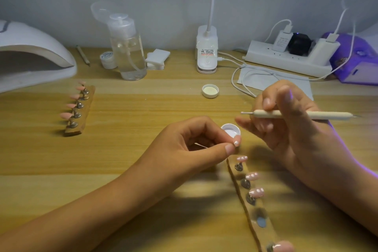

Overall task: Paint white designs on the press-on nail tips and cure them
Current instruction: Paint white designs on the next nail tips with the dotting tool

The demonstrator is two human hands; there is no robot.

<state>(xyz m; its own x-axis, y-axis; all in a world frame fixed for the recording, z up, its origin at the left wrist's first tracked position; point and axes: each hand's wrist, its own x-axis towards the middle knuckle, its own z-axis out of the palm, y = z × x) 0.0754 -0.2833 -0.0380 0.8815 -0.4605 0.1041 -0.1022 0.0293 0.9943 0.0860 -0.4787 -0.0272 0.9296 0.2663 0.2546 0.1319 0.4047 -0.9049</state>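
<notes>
1. Wooden desk against a plain grey wall. A curing lamp [34,47] sits at the upper left of the frame, and a holder of plain pink tips [88,104] lies below it.
2. My left hand [196,141] pinches one nail tip [236,143] between thumb and forefinger at frame centre.
3. My right hand [290,129] grips the dotting tool [286,114]. Its long axis runs level across the frame, with the working end pointing left.
4. That end sits up and right of the pinched tip, with the paint cap [231,129] between them, so I judge a short dip down-left comes next.
5. The near holder strip [263,235] runs toward the lower right and carries tips that are already dotted white.
6. The jar [106,58] has cursive on its lid and the desk-lamp base [207,52] has a printed sticker. I can read neither.
</notes>
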